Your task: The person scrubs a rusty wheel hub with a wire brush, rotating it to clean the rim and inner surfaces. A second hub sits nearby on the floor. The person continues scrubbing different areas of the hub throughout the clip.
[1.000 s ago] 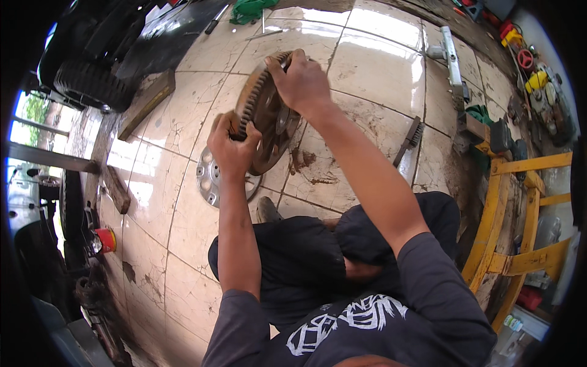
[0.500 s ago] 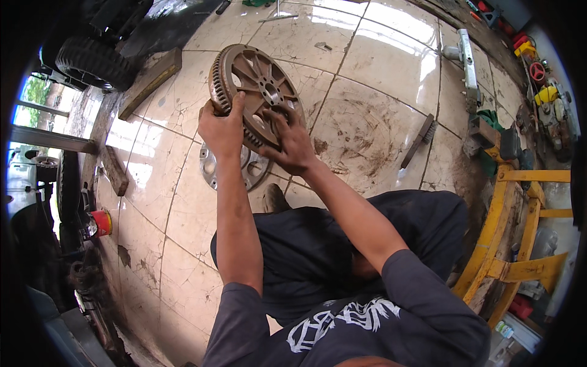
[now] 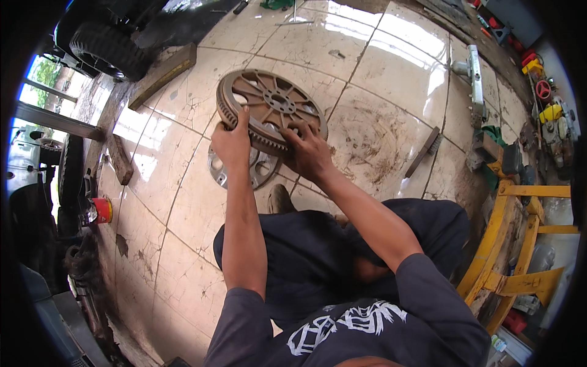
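Observation:
Both of my hands hold a rusty brown flywheel (image 3: 290,101) with a toothed ring around its edge and ribs running out from a bolted hub. My left hand (image 3: 233,142) grips the near left rim, thumb on the upper face. At the near right rim, my right hand (image 3: 307,150) has its fingers curled over the edge. The flywheel is held above the floor, its upper face tilted toward me. Beneath it lies a shiny round metal plate (image 3: 217,173) with large holes, partly hidden by my left forearm and the flywheel.
A wire brush (image 3: 423,153) lies on the tiled floor to the right. Wooden blocks (image 3: 164,74) and a red can (image 3: 101,210) are at the left, near a vehicle tire (image 3: 107,52). A yellow metal frame (image 3: 489,244) stands at the right, with a metal bar (image 3: 476,82) beyond.
The flywheel has tipped from a steep slant to a flatter one, showing more of its upper face. Both hands keep their grip on its rim. The view has shifted slightly.

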{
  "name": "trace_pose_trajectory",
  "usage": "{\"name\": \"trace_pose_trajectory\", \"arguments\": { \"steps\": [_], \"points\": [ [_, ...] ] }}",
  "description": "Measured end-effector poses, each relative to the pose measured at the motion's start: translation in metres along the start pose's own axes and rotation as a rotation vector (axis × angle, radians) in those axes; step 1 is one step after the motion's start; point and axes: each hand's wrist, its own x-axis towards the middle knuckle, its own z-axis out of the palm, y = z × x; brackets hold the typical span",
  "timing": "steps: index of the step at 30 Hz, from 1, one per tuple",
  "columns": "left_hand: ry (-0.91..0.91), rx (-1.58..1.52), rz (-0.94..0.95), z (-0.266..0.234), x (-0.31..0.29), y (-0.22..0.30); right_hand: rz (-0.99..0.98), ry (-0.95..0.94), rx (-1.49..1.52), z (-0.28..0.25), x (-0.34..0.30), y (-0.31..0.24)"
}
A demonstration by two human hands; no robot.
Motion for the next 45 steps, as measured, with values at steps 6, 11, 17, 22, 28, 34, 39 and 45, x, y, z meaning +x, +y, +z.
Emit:
{"name": "trace_pose_trajectory", "arguments": {
  "steps": [6,11,17,22,28,34,39,45],
  "points": [
    [-0.086,-0.169,-0.06,0.017,-0.016,-0.006,0.053,-0.072,-0.106,-0.037,-0.013,-0.004],
    [-0.192,-0.173,-0.049,0.044,-0.049,-0.006,0.075,-0.037,-0.301,-0.077,-0.036,0.003],
    [-0.536,-0.498,-0.418,0.082,-0.099,-0.01,0.11,-0.108,-0.323,-0.12,-0.072,0.049],
    [-0.634,-0.454,-0.494,0.119,-0.111,-0.025,0.03,-0.18,-0.386,-0.137,-0.082,0.073],
    [-0.769,-0.45,-0.554,0.127,-0.106,-0.052,-0.054,-0.261,-0.398,-0.125,-0.093,0.086],
    [-0.712,-0.085,-0.344,0.123,-0.107,-0.047,-0.048,-0.346,-0.459,-0.116,-0.1,0.091],
    [-0.725,0.036,-0.29,0.121,-0.109,-0.042,-0.014,-0.373,-0.492,-0.113,-0.107,0.095],
    [-0.613,-0.099,-0.392,0.133,-0.108,-0.059,-0.065,-0.402,-0.46,-0.112,-0.099,0.095]
  ]
}}
